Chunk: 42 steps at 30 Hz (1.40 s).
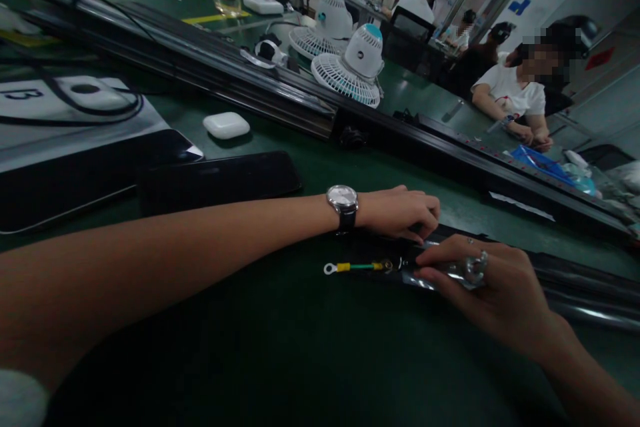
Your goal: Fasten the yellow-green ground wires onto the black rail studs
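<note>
My left hand (407,212), below a wristwatch (343,197), rests with curled fingers at the upper edge of a long black glossy piece (585,300); anything under the fingertips is hidden. My right hand (505,290), with a ring, pinches a clear, shiny object (457,271) between thumb and fingers, low over that piece. Its tip side points left. Just left of it lies a short green wire (363,267) with yellow sleeves and a ring terminal (330,269) at its left end. The wire's right end meets a small round metal part (387,265).
A black phone (220,180), white case (227,125) and tablet-like slab (75,173) lie left on the green table. Long dark rails (280,97) cross behind my hands. Beyond stand two white fans (363,60). A person (517,97) sits at the far right.
</note>
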{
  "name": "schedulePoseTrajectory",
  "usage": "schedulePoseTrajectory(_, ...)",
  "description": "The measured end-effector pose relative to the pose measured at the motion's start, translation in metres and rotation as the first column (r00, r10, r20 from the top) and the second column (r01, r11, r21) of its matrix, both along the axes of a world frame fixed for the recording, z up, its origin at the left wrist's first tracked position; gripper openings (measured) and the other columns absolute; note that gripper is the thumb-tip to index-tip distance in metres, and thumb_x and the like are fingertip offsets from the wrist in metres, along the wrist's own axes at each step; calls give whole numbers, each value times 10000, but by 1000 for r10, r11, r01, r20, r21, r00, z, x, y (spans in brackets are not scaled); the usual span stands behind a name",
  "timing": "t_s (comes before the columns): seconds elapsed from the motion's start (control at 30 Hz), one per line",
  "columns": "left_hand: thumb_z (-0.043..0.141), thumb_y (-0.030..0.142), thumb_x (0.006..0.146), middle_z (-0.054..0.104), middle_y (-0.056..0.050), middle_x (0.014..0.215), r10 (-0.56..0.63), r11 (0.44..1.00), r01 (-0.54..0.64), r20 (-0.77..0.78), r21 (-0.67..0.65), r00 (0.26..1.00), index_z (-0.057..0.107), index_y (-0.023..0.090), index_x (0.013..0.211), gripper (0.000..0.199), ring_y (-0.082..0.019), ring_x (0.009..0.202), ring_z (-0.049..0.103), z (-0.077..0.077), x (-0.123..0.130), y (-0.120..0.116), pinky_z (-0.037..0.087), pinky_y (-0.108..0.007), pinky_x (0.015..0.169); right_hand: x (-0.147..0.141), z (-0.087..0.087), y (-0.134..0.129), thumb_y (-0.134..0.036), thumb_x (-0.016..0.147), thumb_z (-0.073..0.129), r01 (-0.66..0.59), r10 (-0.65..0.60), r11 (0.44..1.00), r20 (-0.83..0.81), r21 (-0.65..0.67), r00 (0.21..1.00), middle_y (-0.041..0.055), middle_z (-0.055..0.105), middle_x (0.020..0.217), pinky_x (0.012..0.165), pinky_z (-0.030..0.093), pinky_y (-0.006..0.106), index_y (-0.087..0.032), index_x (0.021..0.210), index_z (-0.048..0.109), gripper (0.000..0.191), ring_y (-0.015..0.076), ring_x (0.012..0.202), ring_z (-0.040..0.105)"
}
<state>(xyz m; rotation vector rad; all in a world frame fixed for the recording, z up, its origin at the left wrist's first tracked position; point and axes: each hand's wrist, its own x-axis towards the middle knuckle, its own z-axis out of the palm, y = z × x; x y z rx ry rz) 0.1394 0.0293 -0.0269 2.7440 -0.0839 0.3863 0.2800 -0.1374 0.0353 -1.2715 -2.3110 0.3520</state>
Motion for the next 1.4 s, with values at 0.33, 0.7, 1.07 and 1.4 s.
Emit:
schedulePoseTrajectory(0.33, 711, 225, 899, 649, -64, 1186, -23, 998, 21, 42, 55, 999, 708, 217, 914, 17, -229, 1079, 572, -2, 1, 2, 411, -330, 816, -1, -3, 4, -181, 991, 644, -129, 131, 990, 29, -52, 991, 30, 735, 929, 746, 520, 288, -191, 1089, 648, 99, 161, 832, 677)
schedulePoseTrajectory(0.7, 730, 192, 872, 641, -34, 1239, -23, 989, 13, 70, 150, 997, 738, 251, 861, 61, -251, 1167, 506, 9, 1, -3, 335, -398, 970, 14, 9, 4, -202, 1003, 634, -90, 94, 990, 35, -111, 995, 7, 723, 937, 729, 506, 251, -216, 1106, 650, 105, 139, 817, 672)
schedulePoseTrajectory(1.07, 727, 195, 876, 645, -46, 1191, -30, 994, 22, 78, 104, 996, 711, 232, 847, 50, -239, 1121, 522, 2, 3, -1, 361, -365, 901, -3, 0, 3, -236, 963, 691, 35, -35, 999, 2, -19, 999, -30, 734, 779, 583, 495, 215, -212, 984, 688, 32, 111, 584, 648)
schedulePoseTrajectory(1.4, 727, 159, 856, 620, -48, 1265, -29, 999, 25, 106, 45, 994, 702, 217, 788, 93, -253, 1171, 512, 3, 2, -3, 366, -393, 934, 4, 0, 8, -191, 1021, 593, -199, 205, 973, 42, -116, 978, 46, 726, 948, 748, 537, 300, -197, 1118, 624, 102, 176, 834, 682)
